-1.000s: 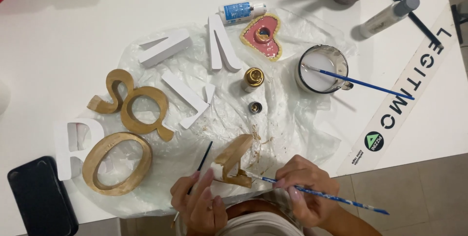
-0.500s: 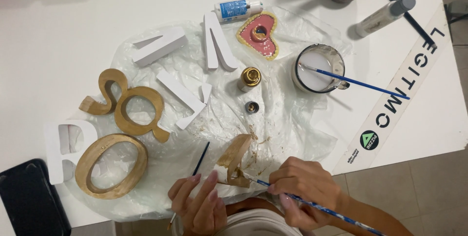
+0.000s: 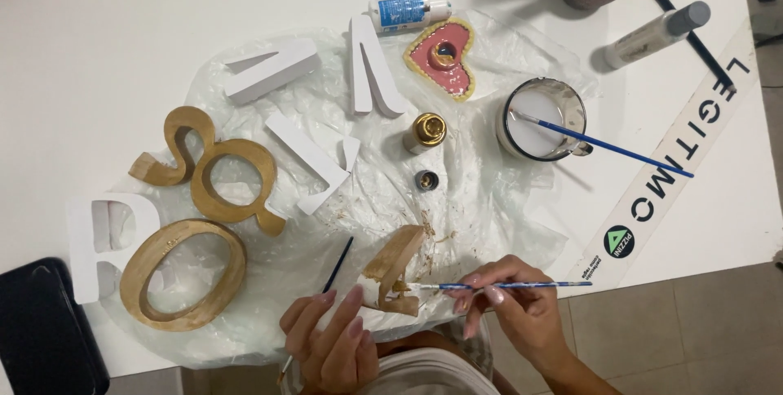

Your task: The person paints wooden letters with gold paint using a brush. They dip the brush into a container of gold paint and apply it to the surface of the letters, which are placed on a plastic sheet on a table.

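Right hand (image 3: 514, 301) pinches one blue brush (image 3: 506, 285), tip on the half-gold letter (image 3: 397, 268). Left hand (image 3: 330, 338) steadies that letter, a thin black brush (image 3: 334, 260) beside its fingers. Count: three gold letters, four white. Plastic sheet (image 3: 489, 215) near the table's front edge; open tabletop (image 3: 98, 36) far left.

This looks like a home craft corner set up on a plain white table (image 3: 98, 28) above a grey tiled floor (image 3: 693, 330). A crumpled clear plastic sheet (image 3: 489, 215) protects the tabletop at its middle. On that sheet lie white and gold-painted wooden letters (image 3: 220, 179); just beyond its far edge a small white paint bottle (image 3: 408, 11); at its right edge a glass jar of cloudy water (image 3: 542, 117) holding a blue-handled brush (image 3: 612, 146).
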